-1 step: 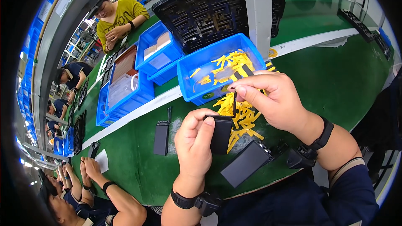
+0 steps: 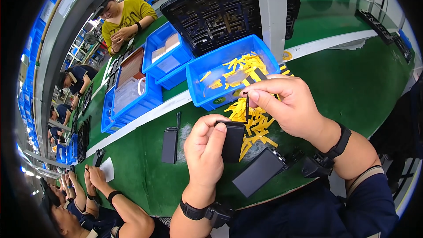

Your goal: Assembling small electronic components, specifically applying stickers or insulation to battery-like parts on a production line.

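My left hand grips a flat black rectangular block upright between thumb and fingers. Above its top right edge, my right hand pinches a thin black strip that hangs down beside the block. Whether strip and block touch, I cannot tell. Behind them, a loose heap of yellow strips lies on the green table. A similar black block with leads at one end rests nearest me. Another black block, a short cable at its top, lies to the left of my left hand.
A blue bin with yellow strips stands beyond my hands. Further left are more blue bins. A white post and a black slotted tray rise behind. Co-workers sit along the left; one person's hand works near a paper sheet.
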Demonstrator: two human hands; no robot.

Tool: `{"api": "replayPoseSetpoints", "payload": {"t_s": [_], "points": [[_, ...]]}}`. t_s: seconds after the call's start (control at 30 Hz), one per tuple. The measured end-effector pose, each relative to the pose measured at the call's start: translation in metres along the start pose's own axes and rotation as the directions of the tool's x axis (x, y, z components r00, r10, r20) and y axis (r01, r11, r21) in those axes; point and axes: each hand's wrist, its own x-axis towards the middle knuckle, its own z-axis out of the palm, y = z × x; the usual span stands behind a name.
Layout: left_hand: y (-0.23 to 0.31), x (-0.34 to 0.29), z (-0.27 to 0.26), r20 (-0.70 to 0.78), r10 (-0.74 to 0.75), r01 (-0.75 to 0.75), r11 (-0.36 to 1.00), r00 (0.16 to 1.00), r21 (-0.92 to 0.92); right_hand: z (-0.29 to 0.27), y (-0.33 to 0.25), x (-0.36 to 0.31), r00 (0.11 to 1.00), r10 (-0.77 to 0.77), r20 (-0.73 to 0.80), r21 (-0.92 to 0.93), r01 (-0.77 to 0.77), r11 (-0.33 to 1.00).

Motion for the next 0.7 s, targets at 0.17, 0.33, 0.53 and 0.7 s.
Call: {"api": "replayPoseSetpoints", "payload": {"t_s": [0.17,0.33,0.53,0.7], "points": [[-0.002,0.001,-0.001,-0.009,-0.026,0.027,0.999,1.0,0.044,-0.001,-0.003,-0.001,1.0,0.025,-0.007,-0.028,-0.025,0.999],[-0.001,-0.001,0.0,-0.013,-0.041,0.041,0.999,0.999,0.033,-0.001,-0.006,-0.001,1.0,-0.002,0.0,-0.049,0.002,0.999],[-0.004,0.018,-0.029,-0.019,-0.027,0.031,0.964,0.999,0.264,-0.002,0.007,-0.001,0.993,-0.094,0.074,-0.206,0.108,0.973],[0.009,0.02,-0.127,-0.259,0.035,0.225,0.392,0.965,0.892,0.014,-0.008,-0.006,0.986,0.03,0.162,-0.057,-0.021,0.998]]}}
